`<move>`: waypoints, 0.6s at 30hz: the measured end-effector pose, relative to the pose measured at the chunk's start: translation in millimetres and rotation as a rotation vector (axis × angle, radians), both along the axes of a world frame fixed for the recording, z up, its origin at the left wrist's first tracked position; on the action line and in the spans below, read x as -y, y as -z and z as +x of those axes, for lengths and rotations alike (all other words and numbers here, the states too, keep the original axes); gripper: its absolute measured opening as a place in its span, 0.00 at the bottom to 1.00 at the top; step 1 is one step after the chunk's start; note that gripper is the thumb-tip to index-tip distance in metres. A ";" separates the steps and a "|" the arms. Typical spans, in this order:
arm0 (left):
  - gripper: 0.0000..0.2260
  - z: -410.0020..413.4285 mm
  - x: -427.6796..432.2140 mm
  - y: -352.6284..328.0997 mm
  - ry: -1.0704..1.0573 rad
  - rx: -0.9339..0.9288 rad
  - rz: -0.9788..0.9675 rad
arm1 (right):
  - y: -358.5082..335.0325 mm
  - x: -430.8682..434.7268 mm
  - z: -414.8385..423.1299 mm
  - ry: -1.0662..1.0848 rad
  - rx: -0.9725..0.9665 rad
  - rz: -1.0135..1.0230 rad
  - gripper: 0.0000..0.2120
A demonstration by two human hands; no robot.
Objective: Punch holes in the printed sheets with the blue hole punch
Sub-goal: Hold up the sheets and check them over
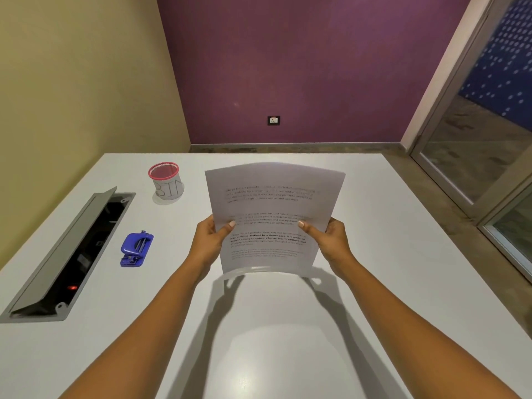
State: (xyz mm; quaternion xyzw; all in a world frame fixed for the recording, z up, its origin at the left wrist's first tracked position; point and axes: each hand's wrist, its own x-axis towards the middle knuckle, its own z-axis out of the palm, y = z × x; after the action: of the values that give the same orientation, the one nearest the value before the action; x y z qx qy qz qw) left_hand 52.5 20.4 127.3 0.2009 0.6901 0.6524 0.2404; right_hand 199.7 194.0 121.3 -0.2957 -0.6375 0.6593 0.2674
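Both hands hold the printed sheets (273,203) upright above the middle of the white table (403,254). My left hand (211,240) grips their left edge with the thumb on the front. My right hand (328,240) grips the right edge the same way. The sheets carry blocks of black text and bow slightly. The blue hole punch (136,249) lies on the table well to the left of my left hand, untouched.
A red mesh cup (165,181) with a paper label stands at the back left. An open grey cable hatch (72,251) is set into the table along the left side. A glass door (475,139) is at the right.
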 end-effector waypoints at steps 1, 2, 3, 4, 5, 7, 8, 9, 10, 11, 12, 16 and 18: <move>0.09 0.7 1.0 2.3 -0.008 0.002 -0.002 | 1.7 0.2 0.7 0.003 0.011 0.001 0.11; 0.10 1.4 2.4 5.6 -0.017 0.006 -0.006 | 4.2 0.5 2.0 0.003 0.022 0.002 0.12; 0.11 2.2 3.5 9.5 -0.026 0.014 -0.008 | 7.1 1.0 3.1 0.001 0.031 0.001 0.13; 0.10 2.8 4.4 13.2 -0.032 0.023 -0.012 | 9.8 1.8 4.0 -0.003 0.038 -0.001 0.13; 0.09 3.8 4.6 15.8 -0.032 0.033 -0.015 | 11.8 3.0 4.3 -0.003 0.043 -0.003 0.12; 0.09 5.7 3.7 16.6 -0.024 0.042 -0.026 | 13.8 5.3 2.8 0.003 0.043 -0.010 0.11; 0.09 6.2 2.4 15.5 -0.023 0.041 -0.029 | 13.8 6.0 1.3 0.009 0.040 -0.016 0.10; 0.09 5.9 0.8 14.0 -0.027 0.038 -0.028 | 13.0 6.5 -0.5 0.013 0.036 -0.020 0.10; 0.10 5.8 -0.5 11.2 -0.033 0.034 -0.025 | 11.6 6.6 -1.9 0.017 0.031 -0.022 0.10; 0.10 5.4 -1.7 8.1 -0.037 0.029 -0.018 | 10.1 6.2 -3.3 0.021 0.025 -0.021 0.10; 0.10 4.7 -2.3 4.8 -0.038 0.021 -0.012 | 8.4 5.4 -4.2 0.024 0.016 -0.020 0.10; 0.08 2.1 -0.5 -1.8 -0.027 -0.003 0.006 | 5.0 0.6 -3.1 0.036 0.000 -0.019 0.11; 0.08 2.3 2.4 1.1 -0.043 0.005 0.005 | 7.3 -0.1 0.0 0.027 0.009 -0.011 0.12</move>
State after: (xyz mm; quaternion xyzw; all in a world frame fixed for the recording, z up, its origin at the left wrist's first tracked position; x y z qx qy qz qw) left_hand 54.8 18.0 126.2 0.1848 0.6921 0.6595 0.2277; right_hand 199.7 194.2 114.0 -0.3085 -0.6311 0.6578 0.2717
